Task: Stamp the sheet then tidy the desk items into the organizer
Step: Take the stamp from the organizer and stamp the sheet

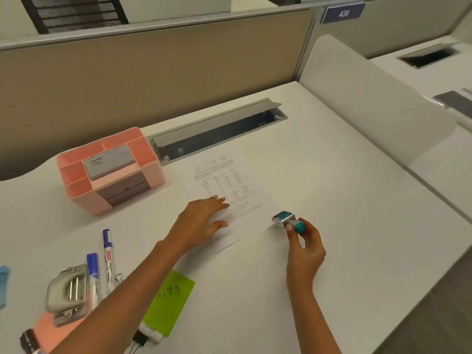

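A printed white sheet (224, 180) lies on the white desk (319, 200). My left hand (201, 221) rests flat on the sheet's lower left part, fingers spread. My right hand (304, 247) grips a teal-handled stamp (287, 221) by its handle, holding it tilted just right of the sheet, above the desk. A pink organizer (76, 172) stands at the back left with a grey ink-pad box (109, 162) in its middle compartment. Two blue-capped markers (101, 261), a grey hole punch (67, 292) and a green sticky note (168, 300) lie at the near left.
An open cable tray (217, 134) runs along the desk's back edge behind the sheet. A beige partition stands behind it and a white divider (370, 103) to the right. A pink note pad (48, 328), binder clips (139, 341) and a tape roll (28, 341) sit near the front left.
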`<state>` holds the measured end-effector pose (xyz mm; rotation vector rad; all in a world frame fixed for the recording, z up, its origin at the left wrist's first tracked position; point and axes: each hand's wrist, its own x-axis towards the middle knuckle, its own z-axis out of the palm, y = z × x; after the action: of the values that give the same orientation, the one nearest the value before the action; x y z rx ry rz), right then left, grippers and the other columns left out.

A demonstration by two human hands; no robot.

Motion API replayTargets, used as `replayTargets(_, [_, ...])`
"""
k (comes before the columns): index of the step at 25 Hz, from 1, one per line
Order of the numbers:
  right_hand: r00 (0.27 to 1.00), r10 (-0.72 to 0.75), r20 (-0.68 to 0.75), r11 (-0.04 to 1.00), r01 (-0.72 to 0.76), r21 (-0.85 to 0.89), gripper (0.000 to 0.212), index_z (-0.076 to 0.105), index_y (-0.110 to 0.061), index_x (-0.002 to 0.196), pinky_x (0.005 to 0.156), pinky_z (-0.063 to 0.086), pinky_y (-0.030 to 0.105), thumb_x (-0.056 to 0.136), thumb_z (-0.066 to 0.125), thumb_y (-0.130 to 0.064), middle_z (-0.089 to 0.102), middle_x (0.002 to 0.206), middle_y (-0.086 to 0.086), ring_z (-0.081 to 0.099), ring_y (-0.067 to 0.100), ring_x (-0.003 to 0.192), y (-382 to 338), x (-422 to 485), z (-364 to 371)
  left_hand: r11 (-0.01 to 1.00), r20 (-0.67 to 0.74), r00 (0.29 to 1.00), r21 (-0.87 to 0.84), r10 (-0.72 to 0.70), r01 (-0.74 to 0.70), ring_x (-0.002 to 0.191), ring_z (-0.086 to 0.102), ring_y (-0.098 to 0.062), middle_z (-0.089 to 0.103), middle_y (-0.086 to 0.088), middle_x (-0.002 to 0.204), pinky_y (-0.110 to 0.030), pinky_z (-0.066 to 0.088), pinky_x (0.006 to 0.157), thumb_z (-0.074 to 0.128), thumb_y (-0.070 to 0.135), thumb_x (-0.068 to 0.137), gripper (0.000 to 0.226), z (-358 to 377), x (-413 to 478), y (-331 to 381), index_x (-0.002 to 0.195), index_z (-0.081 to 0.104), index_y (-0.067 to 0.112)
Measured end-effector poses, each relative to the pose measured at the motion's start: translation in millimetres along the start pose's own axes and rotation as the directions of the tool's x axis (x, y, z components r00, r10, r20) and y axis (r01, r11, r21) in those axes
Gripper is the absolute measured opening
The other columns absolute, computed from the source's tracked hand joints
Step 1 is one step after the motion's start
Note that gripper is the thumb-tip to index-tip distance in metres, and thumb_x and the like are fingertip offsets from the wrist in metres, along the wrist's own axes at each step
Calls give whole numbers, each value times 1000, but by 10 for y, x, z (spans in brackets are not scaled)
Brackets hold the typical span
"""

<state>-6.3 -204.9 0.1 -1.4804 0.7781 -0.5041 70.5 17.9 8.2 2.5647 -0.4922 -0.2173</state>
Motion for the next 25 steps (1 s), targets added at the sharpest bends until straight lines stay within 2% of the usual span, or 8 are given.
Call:
replayTargets(2, [1000, 9, -5, 1000, -9, 22, 29, 66, -18, 108, 89, 49, 26, 80, 74, -16, 68, 103, -4, 63, 14, 104, 65, 42, -44, 997, 53, 997, 48, 57, -60, 144, 20, -8, 33, 11, 152, -35, 19, 117, 47, 60, 86, 62, 163, 24, -30, 141, 41, 30])
replayTargets(4, [1000, 10, -13, 999, -9, 40, 29, 66, -17, 107, 84, 48, 18, 79, 74, -15, 69, 103, -4, 63, 13, 103, 113, 95, -80, 988, 66, 992, 105, 107, -114, 146, 10, -8, 24, 12, 155, -35, 12, 118, 32, 66, 84, 70, 296, 56, -33, 144, 34, 32])
replayTargets(6, [1000, -5, -20, 999, 7, 52, 28, 66, -18, 105, 76, 49, 10, 79, 74, -14, 69, 102, -4, 63, 11, 101, 142, 121, -98, 976, 62, 988, 156, 143, -151, 146, 2, -7, 17, 12, 156, -35, 7, 118, 27, 65, 86, 68, 378, 96, -5, 146, 30, 33])
replayTargets(9, [999, -26, -24, 997, 27, 72, 28, 66, -13, 106, 72, 49, 8, 79, 73, -10, 69, 103, 1, 63, 10, 98, 188, 139, -105, 963, 62, 981, 192, 182, -190, 146, -5, -7, 10, 14, 157, -36, 1, 119, 24, 58, 92, 61, 479, 187, 73, 148, 23, 35])
replayTargets(13, [998, -57, -3, 997, 57, 60, 31, 65, -7, 109, 74, 51, 11, 79, 73, -9, 68, 106, 5, 63, 6, 96, 232, 142, -44, 963, 72, 979, 180, 193, -203, 146, -3, -6, 12, 14, 157, -40, 4, 119, 23, 51, 95, 54, 618, 248, 106, 147, 25, 37])
replayTargets(20, [995, -95, 41, 995, 94, 22, 30, 63, -7, 108, 83, 56, 24, 80, 73, -11, 67, 107, 6, 64, 17, 102, 324, 175, 11, 965, -5, 979, 170, 201, -198, 146, 11, -7, 24, 12, 155, -41, 11, 118, 31, 48, 95, 47, 742, 260, 63, 140, 41, 38])
replayTargets(25, [995, -94, 34, 995, 93, 25, 28, 64, -7, 105, 79, 55, 18, 79, 73, -11, 68, 105, 6, 64, 12, 99, 326, 182, 23, 964, -35, 977, 175, 210, -200, 146, 12, -7, 26, 12, 154, -42, 12, 117, 33, 48, 95, 46, 769, 260, 41, 139, 44, 37])
